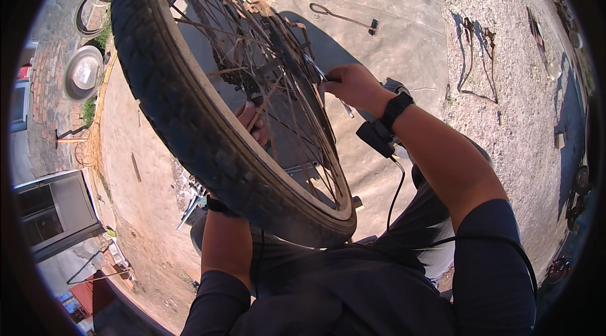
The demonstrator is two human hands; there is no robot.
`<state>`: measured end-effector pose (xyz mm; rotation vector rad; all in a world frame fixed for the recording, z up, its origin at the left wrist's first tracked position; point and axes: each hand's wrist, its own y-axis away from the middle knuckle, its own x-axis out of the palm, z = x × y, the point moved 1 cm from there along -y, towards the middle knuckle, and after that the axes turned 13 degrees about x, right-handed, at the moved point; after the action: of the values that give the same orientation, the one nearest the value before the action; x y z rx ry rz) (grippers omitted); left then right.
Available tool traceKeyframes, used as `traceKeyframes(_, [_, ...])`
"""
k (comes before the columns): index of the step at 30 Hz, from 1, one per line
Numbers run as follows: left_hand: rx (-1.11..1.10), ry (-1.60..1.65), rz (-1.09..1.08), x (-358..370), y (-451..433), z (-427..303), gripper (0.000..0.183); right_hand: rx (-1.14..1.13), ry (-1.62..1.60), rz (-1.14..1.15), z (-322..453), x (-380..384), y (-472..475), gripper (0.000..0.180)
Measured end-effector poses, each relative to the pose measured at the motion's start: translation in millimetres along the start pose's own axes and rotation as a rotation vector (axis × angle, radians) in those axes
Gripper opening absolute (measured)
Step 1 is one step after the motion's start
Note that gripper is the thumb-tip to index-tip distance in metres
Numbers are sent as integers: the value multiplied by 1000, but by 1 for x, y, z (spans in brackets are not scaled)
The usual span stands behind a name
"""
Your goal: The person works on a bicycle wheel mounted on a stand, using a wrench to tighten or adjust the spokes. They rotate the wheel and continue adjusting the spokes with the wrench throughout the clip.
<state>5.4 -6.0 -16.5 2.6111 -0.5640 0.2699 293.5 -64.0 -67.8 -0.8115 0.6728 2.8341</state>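
A bicycle wheel with a black rubber tyre [189, 132] and rusty spokes stands tilted before me. My left hand [253, 120] reaches in behind the tyre and rim, with its fingers near the hub among the spokes; what it touches is partly hidden. On the wheel's far right side, my right hand [352, 87] pinches a shiny metal tool [316, 67], perhaps a wrench, against the frame side near the hub. The chain and sprocket [232, 73] show through the spokes. Another metal tool lies below the wheel, seen through the spokes.
A metal rod with a black end [345, 18] lies on the concrete. Several tools [193, 203] lie left of the tyre. A metal basin [84, 73] and a straw broom [96, 137] are at the left. Bent metal parts [478, 61] rest on the gravelly ground at the right.
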Motion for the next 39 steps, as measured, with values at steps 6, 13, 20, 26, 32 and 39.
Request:
traceKeyframes(6, [-2, -67, -74, 3, 2, -3, 18, 129, -131, 156, 19, -2, 6, 42])
traceKeyframes(13, [-77, 225, -130, 4, 9, 1, 20, 287, -358, 288, 42, -14, 20, 38])
traceKeyframes(20, [20, 27, -182, -6, -5, 13, 22, 292, -433, 351, 47, -11, 18, 37])
traceKeyframes(26, [-13, 52, -239, -7, -4, 15, 22, 189, -296, 206, 26, 0, 3, 39])
traceKeyframes(32, [-56, 186, -289, -5, -7, 13, 19, -15, 32, -45, 13, 16, -19, 36])
traceKeyframes(39, [62, 226, -158, 16, 5, 0, 20, -5, 65, -78, 5, 31, -37, 30])
